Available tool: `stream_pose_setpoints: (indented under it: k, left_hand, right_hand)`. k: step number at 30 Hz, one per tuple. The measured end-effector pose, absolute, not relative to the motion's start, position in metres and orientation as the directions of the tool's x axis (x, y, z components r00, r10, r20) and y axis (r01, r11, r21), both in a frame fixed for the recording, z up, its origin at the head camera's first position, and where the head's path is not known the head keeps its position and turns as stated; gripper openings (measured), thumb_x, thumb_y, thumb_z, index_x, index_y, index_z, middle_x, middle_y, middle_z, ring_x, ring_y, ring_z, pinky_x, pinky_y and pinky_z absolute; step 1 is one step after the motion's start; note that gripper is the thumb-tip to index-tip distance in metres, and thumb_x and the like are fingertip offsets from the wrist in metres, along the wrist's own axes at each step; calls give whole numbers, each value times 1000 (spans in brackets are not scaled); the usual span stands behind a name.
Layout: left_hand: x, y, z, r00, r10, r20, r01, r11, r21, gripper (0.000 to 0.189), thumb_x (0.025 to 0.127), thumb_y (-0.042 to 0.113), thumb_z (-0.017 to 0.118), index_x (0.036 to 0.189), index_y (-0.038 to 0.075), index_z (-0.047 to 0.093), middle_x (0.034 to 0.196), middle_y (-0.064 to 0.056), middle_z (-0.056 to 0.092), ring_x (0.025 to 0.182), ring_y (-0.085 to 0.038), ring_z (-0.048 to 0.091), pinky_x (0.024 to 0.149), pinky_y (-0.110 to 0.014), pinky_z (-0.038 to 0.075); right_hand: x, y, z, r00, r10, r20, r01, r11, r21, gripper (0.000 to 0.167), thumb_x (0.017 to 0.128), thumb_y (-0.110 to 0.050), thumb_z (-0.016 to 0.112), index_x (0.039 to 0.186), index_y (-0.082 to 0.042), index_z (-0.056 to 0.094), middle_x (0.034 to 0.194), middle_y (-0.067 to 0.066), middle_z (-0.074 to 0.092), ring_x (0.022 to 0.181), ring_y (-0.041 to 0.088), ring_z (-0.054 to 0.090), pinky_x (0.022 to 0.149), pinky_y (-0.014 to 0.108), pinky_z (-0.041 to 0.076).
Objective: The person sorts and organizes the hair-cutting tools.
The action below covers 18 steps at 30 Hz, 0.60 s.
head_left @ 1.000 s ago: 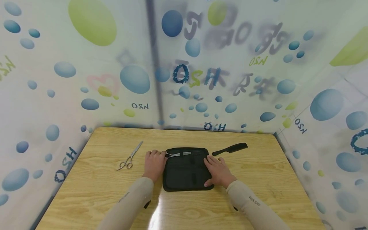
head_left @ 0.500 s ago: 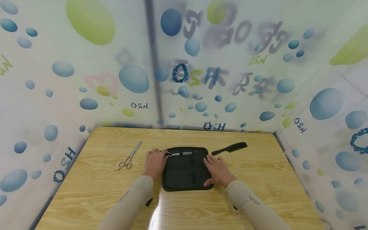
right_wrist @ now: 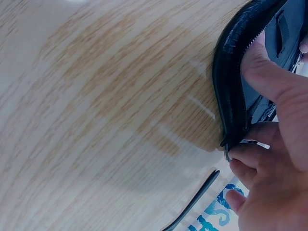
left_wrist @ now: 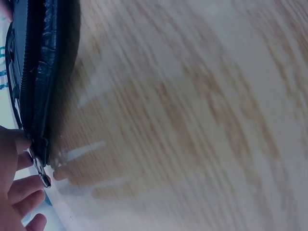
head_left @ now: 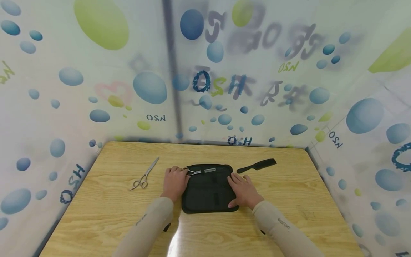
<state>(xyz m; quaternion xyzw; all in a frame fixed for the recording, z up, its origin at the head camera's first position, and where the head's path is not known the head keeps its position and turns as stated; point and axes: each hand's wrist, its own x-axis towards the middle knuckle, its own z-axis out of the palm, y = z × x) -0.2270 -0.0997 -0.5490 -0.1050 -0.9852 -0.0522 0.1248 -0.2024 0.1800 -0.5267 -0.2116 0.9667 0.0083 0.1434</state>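
A black zip case lies unfolded on the wooden table in the head view. Silver thinning scissors lie along its far part, their blades passed under a small black elastic loop. At the case's left edge my left hand pinches the scissors' handle end; in the left wrist view its fingers close round the metal handle. My right hand holds the case's right edge. Its thumb presses inside the zip in the right wrist view, and the other fingers are at the corner.
Another pair of silver scissors lies on the table to the left, points away from me. Beyond the case to the right is a black handled comb. A patterned wall stands behind the table's far edge.
The thinning scissors have slid a little to the right through the loop, with my left hand moving along. My right hand and the case stay about where they were.
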Motion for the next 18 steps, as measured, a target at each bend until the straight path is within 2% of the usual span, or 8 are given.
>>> stream_pose_setpoints:
  k: [8,18]
  left_hand:
    - [-230,-96,-549,-960,177,217,207,970,126,29,91,34,69,114,18,73,110,-5,73,109,-26,63,93,-46,46]
    - [-233,-88,-547,-956,214,199,240,964,118,32,91,32,69,121,22,70,121,-1,70,115,-23,62,94,-46,47]
  right_hand:
    - [-201,179,-525,-869,-398,-295,-404,914,-42,107,69,-59,78,152,-8,33,161,12,27,150,27,24,118,53,19]
    - [-202,180,-526,-871,-401,-282,-406,913,-43,107,68,-59,78,151,-7,34,160,13,27,150,27,25,118,54,19]
